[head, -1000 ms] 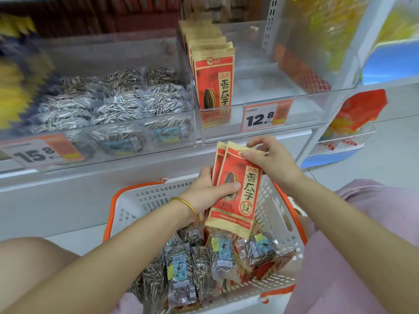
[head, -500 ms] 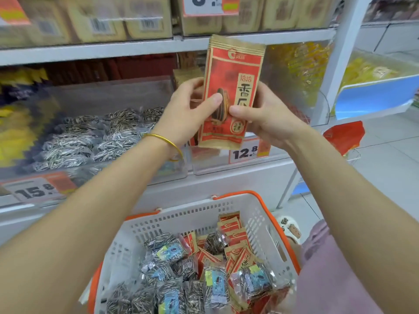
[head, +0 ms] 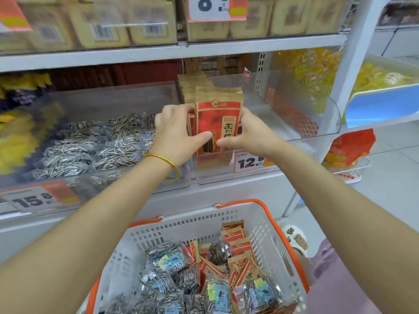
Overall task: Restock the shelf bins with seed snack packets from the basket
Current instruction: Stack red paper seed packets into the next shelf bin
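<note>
Left grip (head: 179, 137) and right grip (head: 251, 137) pinch the packets (head: 218, 116) from either side, thumbs on the front, to hold them upright and squared. They're going down inside the bin (head: 322, 123), against the row (head: 192, 91) just beyond my grips. Below, the basket (head: 238, 203) holds plenty more.

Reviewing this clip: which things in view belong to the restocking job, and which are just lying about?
Job: red seed packet, left hand, right hand, clear bin, striped-seed bin, basket.
Lying about: beige boxes above, yellow snacks, orange bag at right.
</note>
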`<state>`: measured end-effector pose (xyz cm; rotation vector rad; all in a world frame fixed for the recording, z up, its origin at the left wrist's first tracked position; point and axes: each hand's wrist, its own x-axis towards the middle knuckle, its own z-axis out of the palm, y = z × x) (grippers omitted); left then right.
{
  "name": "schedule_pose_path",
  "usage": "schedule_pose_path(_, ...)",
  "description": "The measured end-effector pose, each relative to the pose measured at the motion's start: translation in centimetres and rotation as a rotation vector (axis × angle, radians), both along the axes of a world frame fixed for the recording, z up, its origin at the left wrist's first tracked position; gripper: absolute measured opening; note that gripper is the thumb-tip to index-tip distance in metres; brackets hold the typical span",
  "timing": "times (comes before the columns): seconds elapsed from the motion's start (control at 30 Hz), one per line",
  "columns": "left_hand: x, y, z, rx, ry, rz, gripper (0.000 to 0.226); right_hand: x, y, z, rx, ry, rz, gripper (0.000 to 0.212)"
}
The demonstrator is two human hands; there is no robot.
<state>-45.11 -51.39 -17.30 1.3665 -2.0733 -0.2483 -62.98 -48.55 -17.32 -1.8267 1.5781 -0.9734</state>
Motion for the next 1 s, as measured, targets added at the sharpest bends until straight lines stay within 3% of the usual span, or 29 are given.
schedule_pose_path(0.2,0.2,0.4,-0.3,0.022,0.056,0.018,0.05,0.4,-0.4,0.0,0.036,0.191,0.024,0.057)
schedule_pose_path(0.33,0.4,0.7,-0.6,0.086,0.089,-0.014,0.046,0.7,-0.9,0.3,0.18,0.324,0.13,0.041)
schedule_pose_path(0.53,0.4,1.6,-1.6,0.012,0.147,-0.016,0.073,0.8,-0.5,0.6,0.287,0.434,0.125,0.039)
schedule_pose_path(0.6,0.8,3.0,-1.9,-0.1,0.205,-0.007,0.066,0.4,0.4,0.9,0.235,0.474,0.0,0.05)
schedule_pose_path(0.67,1.4,5.6,-2.8,-0.237,0.271,-0.046,0.048,0.2,3.2,1.4,0.059,0.499,-0.177,0.057)
schedule_pose_path(0.77,2.5,9.6,-6.1,-0.167,0.253,-0.166,0.031,0.6,8.8,0.5,-0.187,0.388,-0.267,0.035)
schedule_pose_path(0.83,2.9,11.0,-9.3,0.051,0.134,-0.222,0.028,1.0,10.3,-2.8,-0.032,0.412,-0.188,0.025)
schedule_pose_path(1.0,2.4,10.8,-15.4,0.543,-0.24,-0.256,0.026,1.0,7.6,-17.5,0.716,0.737,0.232,0.024)
